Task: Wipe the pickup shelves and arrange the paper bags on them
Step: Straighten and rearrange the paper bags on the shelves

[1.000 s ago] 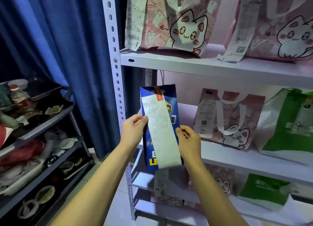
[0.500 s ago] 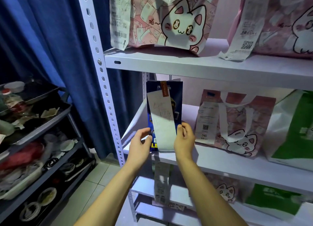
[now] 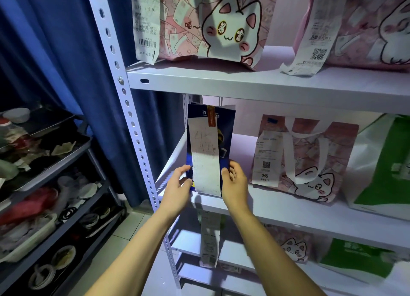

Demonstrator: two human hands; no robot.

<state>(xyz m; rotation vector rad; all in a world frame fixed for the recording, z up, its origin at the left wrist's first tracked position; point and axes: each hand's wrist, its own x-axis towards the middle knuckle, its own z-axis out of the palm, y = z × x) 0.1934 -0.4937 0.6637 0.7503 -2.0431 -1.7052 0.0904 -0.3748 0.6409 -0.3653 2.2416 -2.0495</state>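
The white metal shelving unit (image 3: 266,82) is filling the right side of the view, with a blue curtain (image 3: 66,62) hanging beside it and a dark cart (image 3: 66,198) of cluttered trays standing at the left. On the top shelf, a pink cat-print bag (image 3: 213,24) is sitting with a long receipt hanging down its front. On the middle shelf (image 3: 288,209), a second pink cat bag (image 3: 306,158) and a green-and-white bag (image 3: 381,169) are standing well to the right.

The blue paper bag (image 3: 226,127) is standing upright at the left front end of the middle shelf, its base at the shelf's edge. It is narrow and tall, dark blue with yellow print near the bottom, carrying an orange seal strip (image 3: 211,116) at the top and a long white receipt (image 3: 206,160) with handwriting running down its face.

The left hand (image 3: 177,191) is cupping the bag's lower left edge, fingers lightly grasping it. The right hand (image 3: 236,184) is gripping the lower right edge, thumb on the front.
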